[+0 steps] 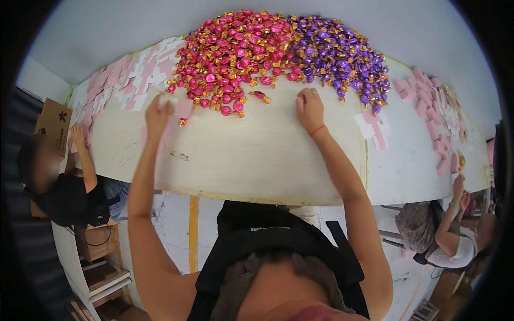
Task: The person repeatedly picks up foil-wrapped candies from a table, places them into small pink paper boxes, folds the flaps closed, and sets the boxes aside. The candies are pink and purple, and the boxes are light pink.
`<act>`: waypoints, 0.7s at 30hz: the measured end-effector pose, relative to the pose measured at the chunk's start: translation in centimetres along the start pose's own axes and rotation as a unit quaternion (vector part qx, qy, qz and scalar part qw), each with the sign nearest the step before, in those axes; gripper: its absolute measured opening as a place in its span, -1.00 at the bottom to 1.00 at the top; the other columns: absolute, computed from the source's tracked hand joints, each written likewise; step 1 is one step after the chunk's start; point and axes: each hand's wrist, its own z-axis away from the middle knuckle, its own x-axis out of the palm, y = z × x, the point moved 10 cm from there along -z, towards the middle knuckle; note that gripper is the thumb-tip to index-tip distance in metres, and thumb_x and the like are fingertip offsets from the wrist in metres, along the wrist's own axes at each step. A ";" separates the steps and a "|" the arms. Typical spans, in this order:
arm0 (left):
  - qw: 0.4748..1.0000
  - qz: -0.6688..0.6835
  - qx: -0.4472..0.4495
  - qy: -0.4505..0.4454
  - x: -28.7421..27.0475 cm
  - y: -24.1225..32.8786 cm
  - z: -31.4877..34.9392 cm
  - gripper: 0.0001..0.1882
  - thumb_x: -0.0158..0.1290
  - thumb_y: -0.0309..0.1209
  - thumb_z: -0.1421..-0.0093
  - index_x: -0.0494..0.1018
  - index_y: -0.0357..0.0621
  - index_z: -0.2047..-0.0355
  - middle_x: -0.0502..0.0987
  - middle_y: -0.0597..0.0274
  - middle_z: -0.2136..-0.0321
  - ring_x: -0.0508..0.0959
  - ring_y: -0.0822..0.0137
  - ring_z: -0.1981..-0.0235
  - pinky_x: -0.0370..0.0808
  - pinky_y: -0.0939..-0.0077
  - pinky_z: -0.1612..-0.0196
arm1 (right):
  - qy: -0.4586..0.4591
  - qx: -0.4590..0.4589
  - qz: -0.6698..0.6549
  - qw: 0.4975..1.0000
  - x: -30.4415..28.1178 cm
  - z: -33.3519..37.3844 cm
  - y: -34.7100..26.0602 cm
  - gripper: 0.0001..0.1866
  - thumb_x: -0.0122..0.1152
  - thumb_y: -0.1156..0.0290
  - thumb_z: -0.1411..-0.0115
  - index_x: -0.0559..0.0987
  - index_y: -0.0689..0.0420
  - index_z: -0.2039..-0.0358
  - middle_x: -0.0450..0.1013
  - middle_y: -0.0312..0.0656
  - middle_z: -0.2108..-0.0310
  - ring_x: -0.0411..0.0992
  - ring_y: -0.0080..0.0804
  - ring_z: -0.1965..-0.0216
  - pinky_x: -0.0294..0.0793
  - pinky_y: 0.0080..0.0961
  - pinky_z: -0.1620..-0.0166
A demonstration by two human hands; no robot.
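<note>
Left hand point(157, 116), one, the person's own: fingers drawn together on a small pale pink card point(184, 108), which juts from the fingertips toward the right, at the lower left fringe of the pink sweets point(230, 53); the card is somewhat blurred, so its folds cannot be told. Right hand point(310, 111), one: fingers curled in, back of the hand upward, at or just over the table point(246, 155); whether anything sits inside the curl I cannot tell from where I stand. Red cord point(318, 130), one, about the right wrist. Single wrapped sweet point(260, 96), pink and gold, loose on the tabletop between the two hands: leftward of the right hand and nearer to it than to the other, long axis slanting from upper left to lower right. Forearms, two: both stretched forward over the near edge, the right one angled inward. Beyond the hands: pink heap at left, purple sweets point(337, 53) at right, the two touching. Outward left: flat cards point(144, 75), pink and white, overlapping. Outward right: a few flat blanks point(372, 122), then pink boxes point(422, 108), piled. Outermost: two co-workers, one with a hand point(78, 136) by the cards, the other seated at right.
</note>
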 end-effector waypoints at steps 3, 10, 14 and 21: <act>0.997 0.016 0.070 0.020 3.9 8.2 4.6 -0.53 0.08 -0.39 -0.19 0.37 -0.13 -0.12 0.61 0.01 0.25 0.59 0.09 0.42 0.47 0.15 0.33 | 0.077 -0.139 -0.076 0.984 1.6 0.0 -8.5 -0.69 0.15 0.51 -0.11 0.61 0.07 0.11 0.49 -0.04 0.16 0.43 -0.04 0.09 0.44 -0.25 0.00; 0.988 -0.047 -0.015 -0.145 15.4 13.8 11.1 -0.51 -0.02 -0.50 -0.09 0.26 -0.15 -0.09 0.56 -0.13 0.24 0.58 -0.12 0.25 0.45 -0.01 0.19 | -0.005 -0.148 0.003 0.989 2.3 5.3 -4.0 -0.77 0.11 0.53 -0.16 0.66 0.03 0.20 0.48 -0.05 0.13 0.44 -0.08 0.04 0.51 -0.26 0.02; 0.978 0.065 -0.039 -0.194 17.5 16.1 14.8 -0.50 -0.03 -0.54 -0.09 0.26 -0.19 -0.10 0.56 -0.10 0.24 0.58 -0.07 0.26 0.48 0.13 0.19 | 0.049 -0.017 -0.141 0.989 -8.9 10.9 -2.8 -0.66 0.05 0.80 -0.10 0.61 0.12 0.22 0.49 -0.01 0.09 0.51 -0.01 0.15 0.52 -0.24 0.09; 0.964 0.128 0.031 -0.230 20.3 22.2 17.5 -0.62 0.08 -0.59 -0.09 0.32 -0.22 0.06 0.55 0.05 0.40 0.55 0.12 0.49 0.43 0.31 0.39 | -0.105 -0.244 -0.058 0.962 -7.7 13.8 -13.9 -0.67 0.17 0.66 -0.05 0.52 0.02 0.17 0.43 -0.03 0.01 0.42 -0.04 0.02 0.40 -0.17 -0.02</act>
